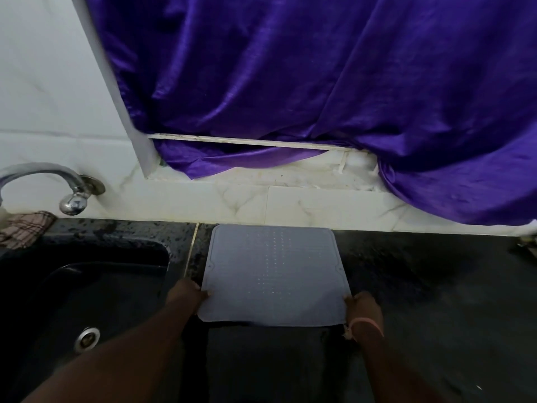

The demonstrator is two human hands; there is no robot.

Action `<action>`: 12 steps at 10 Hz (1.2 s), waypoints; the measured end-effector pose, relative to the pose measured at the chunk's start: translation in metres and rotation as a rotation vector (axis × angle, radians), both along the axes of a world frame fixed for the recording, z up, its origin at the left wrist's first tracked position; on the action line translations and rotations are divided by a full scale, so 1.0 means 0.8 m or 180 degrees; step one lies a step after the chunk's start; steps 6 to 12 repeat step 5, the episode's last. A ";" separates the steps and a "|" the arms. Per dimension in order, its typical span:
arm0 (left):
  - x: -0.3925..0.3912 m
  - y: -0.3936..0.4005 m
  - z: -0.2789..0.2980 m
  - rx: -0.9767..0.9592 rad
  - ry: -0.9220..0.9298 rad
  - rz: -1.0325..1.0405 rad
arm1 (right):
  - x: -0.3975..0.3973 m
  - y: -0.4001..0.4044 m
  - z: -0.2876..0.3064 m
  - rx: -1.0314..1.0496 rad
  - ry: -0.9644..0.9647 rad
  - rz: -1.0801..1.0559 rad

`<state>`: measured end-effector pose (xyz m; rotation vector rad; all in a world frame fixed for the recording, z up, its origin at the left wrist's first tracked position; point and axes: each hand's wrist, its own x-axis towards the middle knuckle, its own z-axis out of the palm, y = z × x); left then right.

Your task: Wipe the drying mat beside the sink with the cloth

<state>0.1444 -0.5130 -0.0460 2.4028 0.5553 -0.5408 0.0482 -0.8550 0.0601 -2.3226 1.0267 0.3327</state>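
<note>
A grey studded drying mat [273, 271] lies on the black counter, right of the sink, its far edge near the wall tiles. My left hand [186, 295] pinches the mat's near left corner. My right hand [363, 308], with a pink band at the wrist, pinches the near right corner. The mat's near edge looks slightly lifted off the counter. A checked cloth [24, 229] lies bunched at the far left, behind the sink under the tap.
The black sink [87, 286] with a steel drain [87, 338] fills the lower left. A chrome tap [58, 181] juts from the tiled wall. A purple curtain [319, 82] hangs over the window ledge and drapes down at the right. The dark counter [436, 286] stretches rightward.
</note>
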 end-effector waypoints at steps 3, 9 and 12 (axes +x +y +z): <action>-0.027 -0.010 -0.006 0.0167 -0.0330 -0.0054 | -0.001 -0.001 -0.067 -0.1035 0.0383 0.0471; -0.030 -0.019 0.033 0.0368 -0.0672 -0.0600 | 0.019 0.078 -0.060 -0.0918 0.0071 0.0994; -0.030 -0.019 0.033 0.0368 -0.0672 -0.0600 | 0.019 0.078 -0.060 -0.0918 0.0071 0.0994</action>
